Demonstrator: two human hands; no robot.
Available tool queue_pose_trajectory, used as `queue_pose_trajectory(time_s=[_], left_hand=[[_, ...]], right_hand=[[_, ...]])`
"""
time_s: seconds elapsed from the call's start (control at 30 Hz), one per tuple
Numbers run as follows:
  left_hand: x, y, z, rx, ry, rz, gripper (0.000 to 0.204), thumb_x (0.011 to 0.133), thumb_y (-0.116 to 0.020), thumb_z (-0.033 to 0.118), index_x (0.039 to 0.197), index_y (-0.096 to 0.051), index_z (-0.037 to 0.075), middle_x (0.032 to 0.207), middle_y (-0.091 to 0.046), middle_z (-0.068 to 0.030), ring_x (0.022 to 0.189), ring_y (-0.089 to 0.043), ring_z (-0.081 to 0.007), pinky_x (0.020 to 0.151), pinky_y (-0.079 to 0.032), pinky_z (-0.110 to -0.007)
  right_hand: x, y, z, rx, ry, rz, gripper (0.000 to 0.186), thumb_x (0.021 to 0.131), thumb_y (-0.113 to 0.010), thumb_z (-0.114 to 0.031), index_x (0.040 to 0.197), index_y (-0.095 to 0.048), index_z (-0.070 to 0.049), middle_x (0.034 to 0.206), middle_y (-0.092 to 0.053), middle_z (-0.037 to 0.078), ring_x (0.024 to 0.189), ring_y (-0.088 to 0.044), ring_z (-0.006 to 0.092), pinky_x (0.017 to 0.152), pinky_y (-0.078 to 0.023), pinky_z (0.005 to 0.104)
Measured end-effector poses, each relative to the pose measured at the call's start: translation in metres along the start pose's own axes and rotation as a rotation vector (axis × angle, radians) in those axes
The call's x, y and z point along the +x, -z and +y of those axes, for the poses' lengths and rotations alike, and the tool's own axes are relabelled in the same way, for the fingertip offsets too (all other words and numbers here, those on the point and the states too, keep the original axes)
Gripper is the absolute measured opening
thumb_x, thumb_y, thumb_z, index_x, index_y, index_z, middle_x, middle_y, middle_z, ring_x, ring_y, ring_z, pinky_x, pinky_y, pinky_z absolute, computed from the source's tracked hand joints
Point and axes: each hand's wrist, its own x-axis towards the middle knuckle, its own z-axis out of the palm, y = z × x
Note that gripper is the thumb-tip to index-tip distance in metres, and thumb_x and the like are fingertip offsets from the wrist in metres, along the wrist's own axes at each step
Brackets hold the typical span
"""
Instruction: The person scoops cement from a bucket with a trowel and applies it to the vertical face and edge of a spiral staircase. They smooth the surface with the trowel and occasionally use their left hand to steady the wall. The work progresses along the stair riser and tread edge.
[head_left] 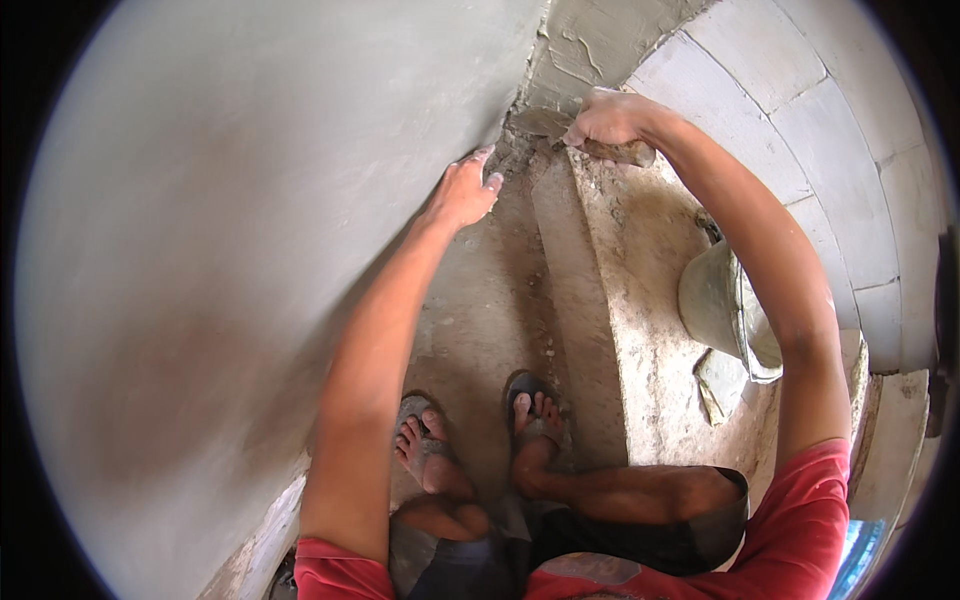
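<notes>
My right hand (608, 118) is closed around the wooden handle of a trowel (543, 122). The trowel's mortar-smeared blade points left, into the corner at the foot of the wall. Wet mortar (575, 50) coats the lower wall just beyond that hand. My left hand (468, 190) is at the base of the smooth grey plastered wall (250, 180), its thumb and forefinger apart and nothing visible in it. Whitish residue covers the fingertips. Crumbled mortar (515, 155) lies between the two hands.
A mortar-stained bucket (712, 295) stands right of me on a rough raised ledge (650, 230), beside a loose pale slab piece (722, 380). Large light blocks (830, 140) form the right wall. My sandalled feet (535, 410) are on the dusty floor below the step.
</notes>
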Motion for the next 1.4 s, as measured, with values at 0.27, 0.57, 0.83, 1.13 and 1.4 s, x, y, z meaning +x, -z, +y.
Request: queue_pose_trajectory(time_s=[0.27, 0.57, 0.83, 1.13, 1.4], left_hand=[[-0.01, -0.011, -0.001, 0.144, 0.042, -0.085, 0.062, 0.107, -0.056, 0.022, 0.162, -0.037, 0.002, 0.168, -0.039, -0.0186, 0.153, -0.041, -0.0372, 0.13, -0.031, -0.046], [-0.017, 0.0, -0.015, 2.082, -0.411, -0.224, 0.073, 0.109, -0.043, 0.043, 0.17, -0.022, 0.008, 0.18, -0.006, -0.0089, 0.166, 0.001, -0.0302, 0.133, 0.006, -0.055], [-0.013, 0.0, -0.022, 2.14, -0.442, -0.219, 0.076, 0.109, -0.043, 0.047, 0.17, -0.022, 0.008, 0.181, -0.003, -0.0084, 0.166, 0.003, -0.032, 0.131, 0.007, -0.058], [-0.015, -0.002, -0.02, 2.099, -0.442, -0.235, 0.074, 0.109, -0.045, 0.044, 0.169, -0.025, 0.006, 0.18, -0.006, -0.0091, 0.166, 0.0, -0.033, 0.132, 0.005, -0.058], [-0.016, -0.002, -0.021, 2.076, -0.46, -0.201, 0.074, 0.108, -0.046, 0.043, 0.169, -0.026, 0.006, 0.18, -0.008, -0.0096, 0.166, -0.001, -0.034, 0.132, 0.004, -0.058]], right_hand=[[-0.055, 0.021, 0.008, 0.221, -0.027, 0.157, 0.028, 0.101, -0.066, -0.023, 0.094, -0.074, 0.004, 0.067, -0.066, 0.009, 0.048, -0.06, 0.0181, 0.043, -0.05, 0.0348], [-0.04, -0.009, 0.007, 0.229, 0.035, 0.015, 0.028, 0.103, -0.061, -0.02, 0.089, -0.071, 0.003, 0.065, -0.064, 0.01, 0.049, -0.06, 0.0185, 0.04, -0.048, 0.0342], [-0.015, 0.026, 0.01, 0.202, -0.03, 0.023, 0.024, 0.1, -0.065, -0.018, 0.09, -0.069, 0.004, 0.07, -0.066, 0.012, 0.051, -0.061, 0.0182, 0.039, -0.048, 0.0347], [-0.09, 0.054, 0.034, 0.275, 0.091, 0.16, 0.039, 0.103, -0.065, -0.031, 0.104, -0.071, 0.007, 0.077, -0.071, 0.014, 0.052, -0.063, 0.0171, 0.037, -0.048, 0.0273], [-0.022, 0.027, 0.041, 0.084, 0.071, 0.105, 0.042, 0.099, -0.071, -0.036, 0.109, -0.074, 0.005, 0.08, -0.073, 0.014, 0.057, -0.066, 0.0201, 0.046, -0.054, 0.0381]])
